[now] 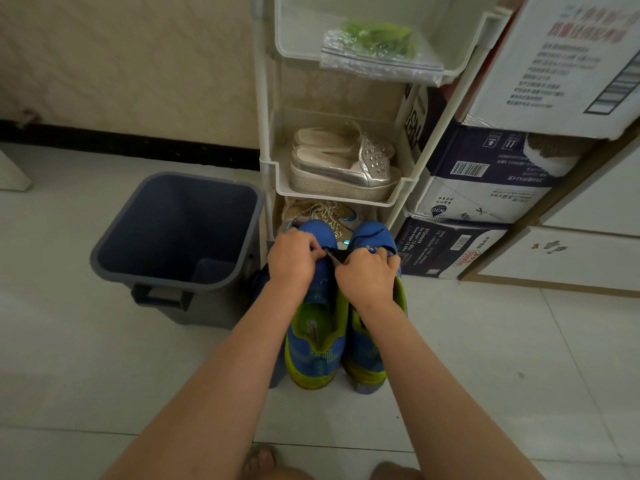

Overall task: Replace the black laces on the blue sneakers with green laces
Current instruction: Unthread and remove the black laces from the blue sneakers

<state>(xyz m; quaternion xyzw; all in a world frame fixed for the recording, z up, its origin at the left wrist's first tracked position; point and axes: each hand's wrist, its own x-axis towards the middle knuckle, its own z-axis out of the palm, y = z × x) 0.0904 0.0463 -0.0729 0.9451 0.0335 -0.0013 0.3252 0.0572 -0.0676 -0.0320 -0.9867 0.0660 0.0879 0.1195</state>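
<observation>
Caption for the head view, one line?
Left hand and right hand pinch a black lace over the blue sneakers; bagged green laces lie on the rack above.

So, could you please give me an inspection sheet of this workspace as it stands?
Surface: pale tiled floor.
Job's things: blue sneakers side by side on the floor, toes toward the white rack; black lace pulled between both hands; green laces in a clear bag on the top shelf.
Clutter: grey bin left of the sneakers; silver shoes on the middle shelf; cardboard boxes stacked to the right.
Grippers: left hand and right hand both pinch the black lace.
Cables: nothing seen.
Surroundings: patterned wall with dark skirting.
</observation>
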